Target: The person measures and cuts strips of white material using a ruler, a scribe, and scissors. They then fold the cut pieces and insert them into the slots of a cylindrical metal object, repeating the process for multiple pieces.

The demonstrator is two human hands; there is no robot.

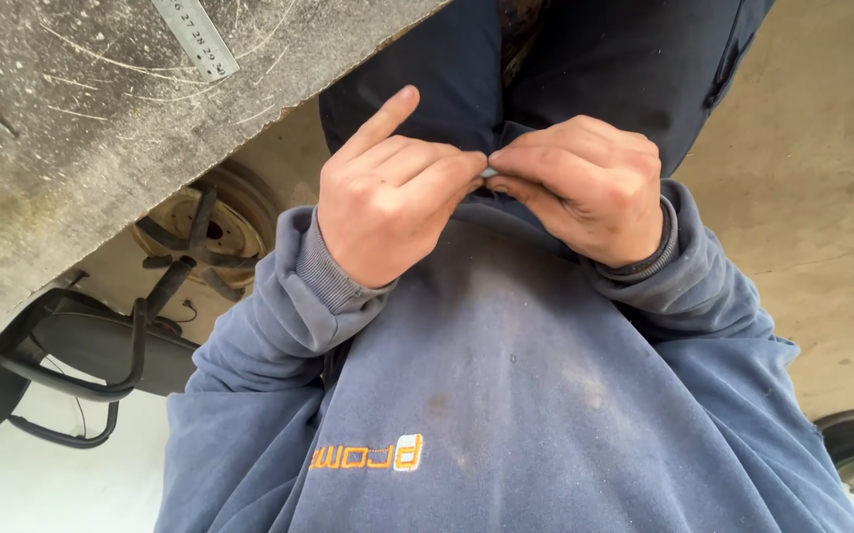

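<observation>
Both of your hands meet right in front of your blue fleece sweatshirt (pixel 506 395), pinching one tiny pale grey piece (pixel 488 173) between the fingertips. Your left hand (pixel 387 192) has thumb and middle fingers closed on it, index finger sticking up free; your right hand (pixel 585 188) has a narrow grip on the other end. I can't tell what the piece is, it's nearly all hidden. I'd say keep it held close over the sweatshirt so it lands on you if it slips. Left of the sweatshirt sits the scratched grey metal worktop (pixel 81 128), with a steel ruler (pixel 195 38) lying on it.
</observation>
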